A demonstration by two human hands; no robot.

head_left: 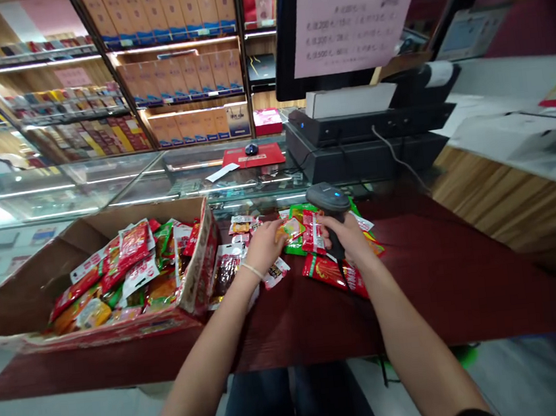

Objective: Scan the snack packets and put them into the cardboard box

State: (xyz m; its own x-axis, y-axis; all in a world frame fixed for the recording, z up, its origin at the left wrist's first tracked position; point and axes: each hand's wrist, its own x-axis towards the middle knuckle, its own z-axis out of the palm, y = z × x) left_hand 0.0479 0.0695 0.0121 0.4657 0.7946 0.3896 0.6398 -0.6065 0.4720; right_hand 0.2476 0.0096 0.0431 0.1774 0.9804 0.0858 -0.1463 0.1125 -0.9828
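Observation:
My right hand (pixel 344 235) is wrapped round the handle of a black barcode scanner (pixel 327 197), whose blue light is lit. A red snack packet (pixel 312 231) lies right against the fingers of that hand. My left hand (pixel 265 246) has its fingers closed on an orange-and-green snack packet (pixel 291 228). Beneath both hands are more packets, among them a green one (pixel 303 209) and a long red one (pixel 332 274). Small white-and-red sachets (pixel 275 272) and a dark brown snack bag (pixel 227 266) lie left of my left hand.
An open cardboard box (pixel 198 272) full of snack packets stands on the dark red table (pixel 445 283) at the left. Behind are a glass display counter (pixel 145 175), a red mat (pixel 267 155) and a black cash drawer (pixel 367 159) below a monitor. The scanner's cable hangs over the table's front edge.

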